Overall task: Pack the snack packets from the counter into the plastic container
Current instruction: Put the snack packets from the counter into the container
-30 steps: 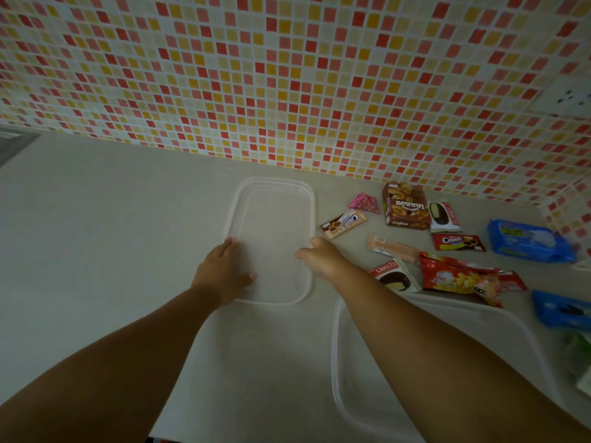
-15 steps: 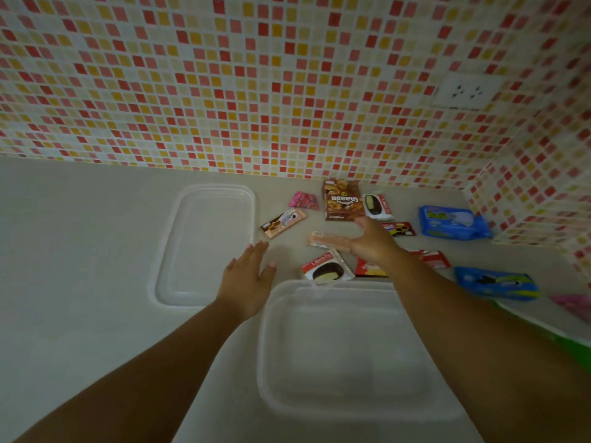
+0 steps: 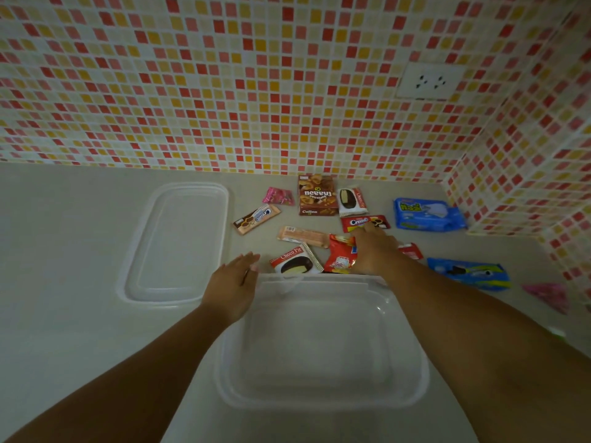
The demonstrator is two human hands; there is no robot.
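Note:
An empty clear plastic container (image 3: 406,388) stands on the counter right in front of me. Behind it lie several snack packets: a near Choco Pie (image 3: 295,262), a red bag (image 3: 340,254), a peach wafer bar (image 3: 302,236), a red Cream-O packet (image 3: 355,222), a brown Collon box (image 3: 317,196), a second Choco Pie (image 3: 351,202) and a brown cookie packet (image 3: 256,219). My left hand (image 3: 233,282) lies flat with straight fingers at the container's far left corner. My right hand (image 3: 374,247) is stretched over the red bag, its fingertips on the Cream-O packet.
The container's clear lid (image 3: 176,244) lies flat to the left. On the right are a blue pack (image 3: 428,215), a blue cookie packet (image 3: 468,273) and a pink packet (image 3: 548,295). Another pink packet (image 3: 278,196) sits near the tiled wall, which carries a socket (image 3: 430,81).
Both hands left the lid. My left hand came to the container's far left corner, and my right hand reached across the snacks from the wafer bar to the red bag and Cream-O packet.

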